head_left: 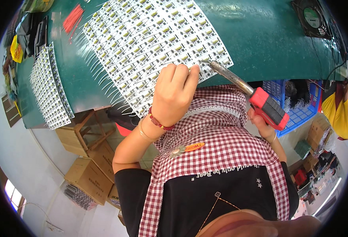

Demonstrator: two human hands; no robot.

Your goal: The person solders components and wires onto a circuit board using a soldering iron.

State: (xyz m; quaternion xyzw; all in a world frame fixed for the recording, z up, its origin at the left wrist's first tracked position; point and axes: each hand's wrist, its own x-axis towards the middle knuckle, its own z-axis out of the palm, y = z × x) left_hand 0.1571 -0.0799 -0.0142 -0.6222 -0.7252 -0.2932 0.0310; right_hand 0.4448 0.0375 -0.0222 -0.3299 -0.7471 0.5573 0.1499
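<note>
Head view—right hand (262, 125) wraps soldering iron (269, 108), left hand (173, 94) curls over boards (142, 51).

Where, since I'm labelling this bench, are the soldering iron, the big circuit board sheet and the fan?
Soldering iron (258, 97): head view, red front of its handle.
Big circuit board sheet (152, 45): head view, near its middle.
Fan (311, 18): head view, its round hub.

Green tabletop (264, 35); pale wall (14, 154); bright window (13, 193); strip light (328, 197)

Board (154, 43) cut off at top edge; left hand (172, 93) hides its fingertips; any contact by iron (261, 100) too small to tell.
</note>
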